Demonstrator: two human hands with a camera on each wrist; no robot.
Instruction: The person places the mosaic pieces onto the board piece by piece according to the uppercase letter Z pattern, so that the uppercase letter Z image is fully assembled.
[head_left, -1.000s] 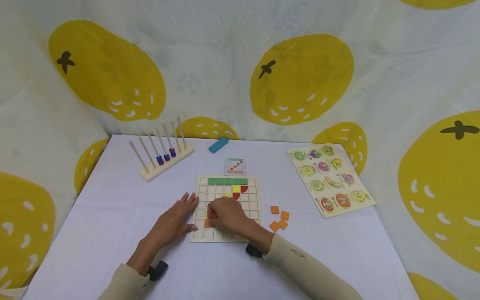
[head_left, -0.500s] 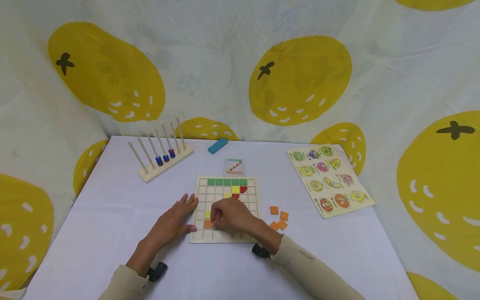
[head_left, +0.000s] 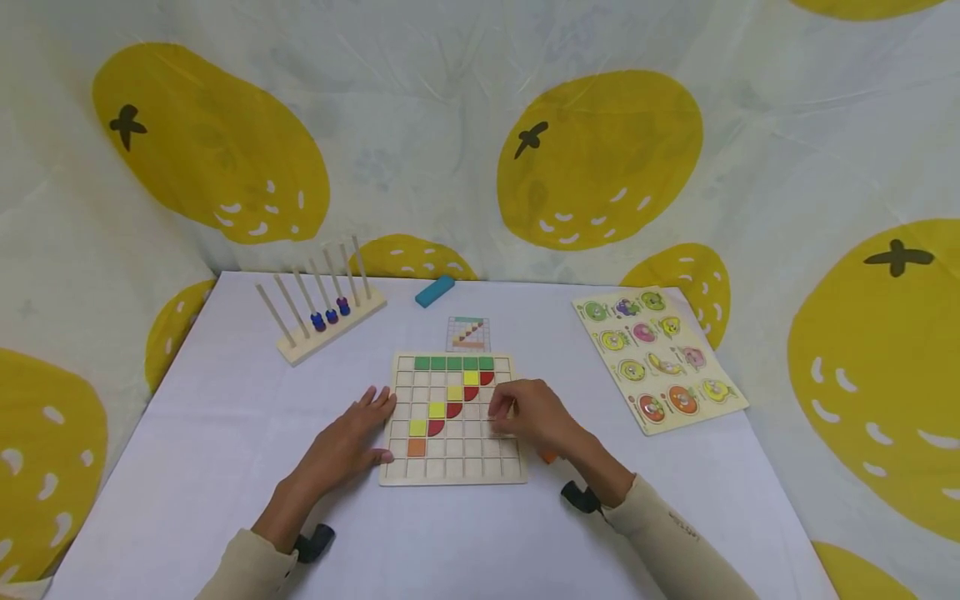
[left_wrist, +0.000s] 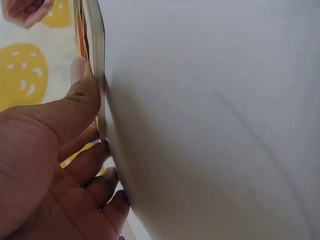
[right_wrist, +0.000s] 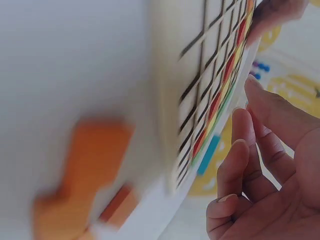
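A pale wooden grid board point(head_left: 457, 471) lies on the table. In its cells are a row of green squares point(head_left: 454, 364), a diagonal of yellow squares point(head_left: 437, 410) beside red quarter-circle pieces point(head_left: 453, 409), and one orange square point(head_left: 416, 448) at the lower left. My left hand point(head_left: 348, 437) rests along the board's left edge, its thumb and fingertips touching it. Over the board's right side hovers my right hand point(head_left: 532, 412), fingers loosely bent, with nothing between them in the right wrist view. Loose orange tiles point(right_wrist: 95, 160) lie right of the board, mostly hidden from the head view by that hand.
A small pattern card point(head_left: 468, 335) lies behind the board, with a teal block point(head_left: 435, 292) farther back. At back left stands a peg rack point(head_left: 330, 329) with blue and purple beads. A fruit puzzle board point(head_left: 660, 358) lies on the right.
My right hand has moved away from the orange square at the board's lower left, up and right to the board's right side. My left hand has stayed in place.
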